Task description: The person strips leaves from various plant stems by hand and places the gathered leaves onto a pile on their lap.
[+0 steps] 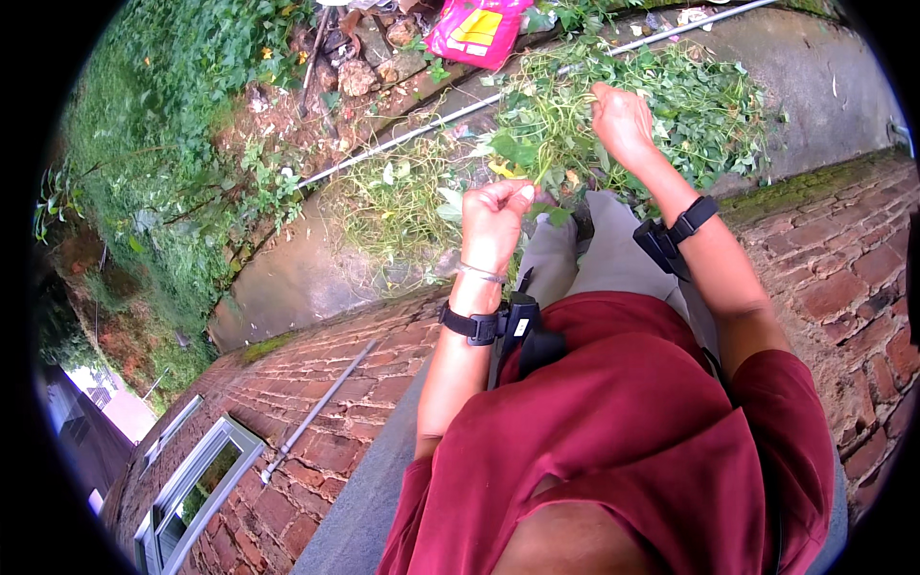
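i see rough matt red brick wall [824, 278], smooth grey concrete ledge [297, 278], a glossy pink plastic bag [476, 29], matt maroon cloth shirt [623, 431] and leafy green vine cuttings [690, 115].

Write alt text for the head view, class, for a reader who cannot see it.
A person's left hand pinches thin green stems while the right hand reaches into a heap of leafy green cuttings on a concrete ledge. A red brick wall drops below, and a pink plastic bag lies beyond.

Two hands [556, 168], one pink bag [477, 29]
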A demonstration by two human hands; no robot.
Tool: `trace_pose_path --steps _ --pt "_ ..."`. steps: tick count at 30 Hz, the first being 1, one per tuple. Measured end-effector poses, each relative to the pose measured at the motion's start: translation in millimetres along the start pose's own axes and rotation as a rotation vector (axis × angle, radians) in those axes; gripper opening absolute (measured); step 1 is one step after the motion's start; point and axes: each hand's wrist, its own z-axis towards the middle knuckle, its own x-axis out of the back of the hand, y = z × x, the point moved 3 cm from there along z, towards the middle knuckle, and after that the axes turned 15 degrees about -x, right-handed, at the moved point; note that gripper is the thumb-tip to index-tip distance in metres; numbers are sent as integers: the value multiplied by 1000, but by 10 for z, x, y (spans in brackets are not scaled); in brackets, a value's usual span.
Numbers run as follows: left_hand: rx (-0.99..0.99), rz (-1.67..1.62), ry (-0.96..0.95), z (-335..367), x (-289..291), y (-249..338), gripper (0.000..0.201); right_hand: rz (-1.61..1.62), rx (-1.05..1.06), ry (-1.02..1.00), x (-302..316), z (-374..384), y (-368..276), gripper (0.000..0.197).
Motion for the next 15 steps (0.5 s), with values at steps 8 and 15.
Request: trace_pose_path --steps 8,15 --pt "-88 21 31 -210 220 209 12 491 -165 -387 -55 426 67 34" --pt "-153 -7 41 -248 181 171 13 14 140 -527 -142 -248 -681 28"
